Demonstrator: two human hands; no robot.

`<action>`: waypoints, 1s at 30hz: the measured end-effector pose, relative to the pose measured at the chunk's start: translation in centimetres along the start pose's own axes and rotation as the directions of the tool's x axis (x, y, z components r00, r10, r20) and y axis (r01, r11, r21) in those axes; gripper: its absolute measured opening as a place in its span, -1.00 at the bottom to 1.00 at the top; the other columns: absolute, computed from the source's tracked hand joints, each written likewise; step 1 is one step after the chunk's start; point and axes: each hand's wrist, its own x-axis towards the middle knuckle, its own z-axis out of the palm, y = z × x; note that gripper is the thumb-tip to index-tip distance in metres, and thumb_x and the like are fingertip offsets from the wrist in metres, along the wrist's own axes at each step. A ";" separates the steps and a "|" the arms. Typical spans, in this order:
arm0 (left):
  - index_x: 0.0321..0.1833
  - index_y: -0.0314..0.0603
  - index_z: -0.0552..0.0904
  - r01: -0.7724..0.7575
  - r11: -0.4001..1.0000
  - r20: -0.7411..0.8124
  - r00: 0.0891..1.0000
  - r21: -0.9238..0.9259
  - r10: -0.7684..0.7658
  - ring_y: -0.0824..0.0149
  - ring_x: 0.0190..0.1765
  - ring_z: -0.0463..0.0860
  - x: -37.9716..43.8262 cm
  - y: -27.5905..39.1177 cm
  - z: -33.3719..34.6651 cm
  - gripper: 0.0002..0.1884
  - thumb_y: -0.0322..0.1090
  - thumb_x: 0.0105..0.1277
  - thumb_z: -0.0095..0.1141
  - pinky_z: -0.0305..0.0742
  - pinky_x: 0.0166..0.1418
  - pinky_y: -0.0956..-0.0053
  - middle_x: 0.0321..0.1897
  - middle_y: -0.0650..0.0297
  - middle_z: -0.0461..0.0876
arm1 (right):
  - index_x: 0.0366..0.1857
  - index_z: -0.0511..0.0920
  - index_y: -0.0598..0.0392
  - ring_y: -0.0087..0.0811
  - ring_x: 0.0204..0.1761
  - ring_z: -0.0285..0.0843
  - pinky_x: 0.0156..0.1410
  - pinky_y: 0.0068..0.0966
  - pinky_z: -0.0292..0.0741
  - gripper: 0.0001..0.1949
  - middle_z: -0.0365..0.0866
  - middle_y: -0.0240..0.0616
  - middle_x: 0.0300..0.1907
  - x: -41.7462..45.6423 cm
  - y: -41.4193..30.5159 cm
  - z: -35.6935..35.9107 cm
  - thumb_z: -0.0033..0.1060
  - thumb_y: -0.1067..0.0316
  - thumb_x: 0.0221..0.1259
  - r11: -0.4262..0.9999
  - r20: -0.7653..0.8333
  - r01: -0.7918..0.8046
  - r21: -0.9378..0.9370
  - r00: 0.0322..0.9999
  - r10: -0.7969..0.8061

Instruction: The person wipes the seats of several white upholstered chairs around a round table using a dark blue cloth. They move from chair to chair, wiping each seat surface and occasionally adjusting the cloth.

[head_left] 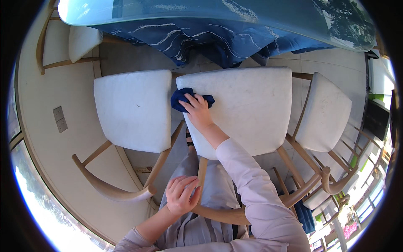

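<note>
A dark blue cloth point(181, 100) lies bunched under my right hand point(198, 110), at the left edge of the white padded seat point(245, 107) of the middle wooden chair. The fingers of that hand press and grip the cloth. My left hand point(182, 194) hangs in front of my body near the chair's wooden frame, fingers loosely curled, with nothing seen in it. Another white chair seat point(135, 110) stands close on the left and bears a small dark mark. A third white seat point(324, 110) is on the right.
A glass-topped table point(201, 9) with a blue patterned tablecloth point(214, 39) stands beyond the chairs. Another chair point(85, 41) is at the upper left. A wall with socket plates point(59, 119) runs along the left. More chairs stand at the lower right. Curved wooden backrests reach toward my legs.
</note>
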 end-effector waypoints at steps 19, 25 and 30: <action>-0.22 -0.26 0.71 -0.070 0.997 -0.015 0.997 0.011 0.071 0.17 -0.22 0.70 -0.3 0.3 -0.2 -0.76 -0.46 0.00 0.33 0.60 -0.12 0.30 -0.22 0.20 0.72 | 0.09 0.69 -0.25 -0.20 0.20 0.40 0.32 -0.25 0.39 -0.58 0.50 -0.38 0.28 -4.2 -0.2 -2.8 0.16 0.45 0.15 0.989 0.073 0.012 -0.146 0.997 -0.001; -0.22 -0.27 0.70 -0.078 0.997 -0.040 0.996 -0.019 0.077 0.17 -0.24 0.70 -0.7 -0.2 -0.1 -0.76 -0.48 -0.01 0.32 0.59 -0.15 0.31 -0.22 0.19 0.71 | 0.15 0.66 -0.19 -0.09 0.18 0.44 0.27 -0.20 0.45 -0.47 0.55 -0.28 0.23 1.7 14.0 -16.0 0.14 0.58 0.05 0.906 -0.036 0.061 -0.419 0.996 -0.083; -0.22 -0.28 0.69 -0.078 0.996 -0.055 0.996 -0.036 0.076 0.17 -0.23 0.70 -0.3 0.0 -0.2 -0.75 -0.50 -0.02 0.33 0.58 -0.16 0.32 -0.22 0.19 0.71 | 0.31 0.54 -0.20 0.07 0.29 0.30 0.42 -0.13 0.36 -0.33 0.38 -0.14 0.36 -4.1 16.4 -18.8 0.15 0.65 0.03 0.630 -0.499 -0.664 -0.403 0.736 0.457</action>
